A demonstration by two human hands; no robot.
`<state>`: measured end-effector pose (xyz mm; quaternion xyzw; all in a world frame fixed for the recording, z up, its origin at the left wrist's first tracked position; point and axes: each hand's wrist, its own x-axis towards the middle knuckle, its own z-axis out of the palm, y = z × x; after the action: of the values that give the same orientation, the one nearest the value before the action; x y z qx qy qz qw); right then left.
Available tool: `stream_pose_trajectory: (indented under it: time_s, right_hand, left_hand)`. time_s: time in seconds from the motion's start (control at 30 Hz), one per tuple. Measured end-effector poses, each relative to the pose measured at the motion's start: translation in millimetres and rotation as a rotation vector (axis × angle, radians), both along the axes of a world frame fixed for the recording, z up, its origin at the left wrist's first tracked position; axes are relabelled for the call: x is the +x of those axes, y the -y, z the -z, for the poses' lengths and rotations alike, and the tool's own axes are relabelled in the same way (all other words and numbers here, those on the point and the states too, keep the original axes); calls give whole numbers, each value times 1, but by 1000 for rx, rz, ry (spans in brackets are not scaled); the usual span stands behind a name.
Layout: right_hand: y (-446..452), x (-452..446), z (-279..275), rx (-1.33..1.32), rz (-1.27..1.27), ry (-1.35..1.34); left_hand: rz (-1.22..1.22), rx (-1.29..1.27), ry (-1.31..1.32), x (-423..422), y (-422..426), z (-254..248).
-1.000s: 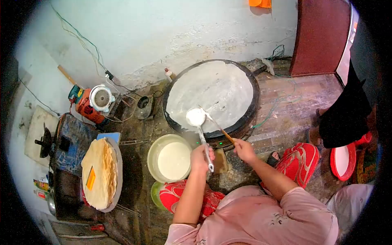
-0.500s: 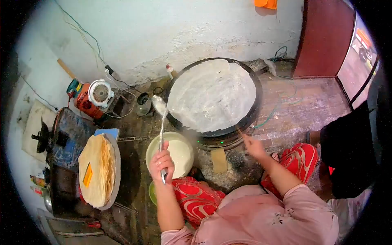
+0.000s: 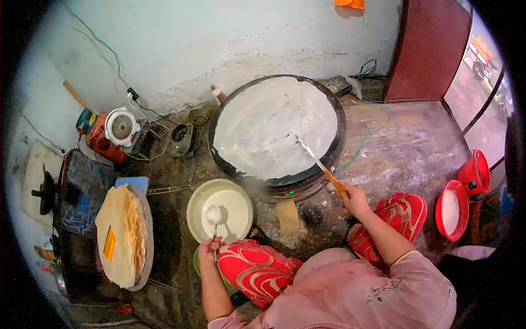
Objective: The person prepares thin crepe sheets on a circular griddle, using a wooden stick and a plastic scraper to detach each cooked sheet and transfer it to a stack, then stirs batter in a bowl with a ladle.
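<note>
My left hand (image 3: 209, 248) is closed round the handle of a metal ladle (image 3: 214, 215). The ladle's head is over the pale batter (image 3: 234, 204) in a cream-coloured bowl (image 3: 192, 216); whether it dips in I cannot tell. In my right hand (image 3: 355, 202) is a wooden-handled spatula (image 3: 316, 160), its whitened blade reaching over the middle of a wide white sheet of batter (image 3: 263, 118). That sheet covers most of a round black griddle (image 3: 339, 131). A green light glows on the griddle's front.
Left of the bowl is a stack of thin flatbreads (image 3: 118, 241) on a round board. A small fan (image 3: 121, 127) and an orange machine (image 3: 100, 140) stand by the wall. Two red containers (image 3: 474, 172) are at right. A tan pad (image 3: 288, 215) lies before the griddle.
My left hand has lowered the ladle from upright to over the batter bowl. My right hand has swung the spatula over the griddle. A dark shape at right has shifted, revealing the red containers.
</note>
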<state>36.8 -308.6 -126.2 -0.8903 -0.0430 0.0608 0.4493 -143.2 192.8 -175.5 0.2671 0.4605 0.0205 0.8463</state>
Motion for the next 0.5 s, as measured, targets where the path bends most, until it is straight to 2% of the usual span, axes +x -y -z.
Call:
stream_pose_trajectory:
  time_s: [0.07, 0.13, 0.17, 0.23, 0.27, 0.3, 0.37, 0.4, 0.43, 0.5]
  right_hand:
    - [-7, 3, -4, -17, 39, -49]
    - [-14, 4, -4, -87, 14, 19]
    - [-19, 3, -3, -89, 18, 15]
    - [-26, 5, -4, -295, -17, 15]
    - [-23, 7, -5, -297, -16, 16]
    - [-20, 8, -7, -141, -30, -75]
    - [-11, 12, -9, 170, -61, -258]
    - [-8, 15, -10, 90, 18, -118]
    - [-8, 13, -10, 87, 14, -121]
    - [-11, -3, -16, -38, -126, -30]
  left_hand:
    - [-40, 16, -9, -1, 8, 15]
    - [-76, 33, -18, -2, 13, 20]
    - [-10, 42, -59, -2, 17, 16]
    - [118, 60, -133, 1, 24, 12]
    - [175, -17, -23, -9, 14, 27]
    - [175, -17, -23, -14, 7, 44]
    - [213, 196, -123, -18, 0, 60]
    - [233, 340, -222, -18, -4, 58]
    - [230, 337, -225, -18, -9, 56]
    - [-85, 365, -299, -2, -1, -2]
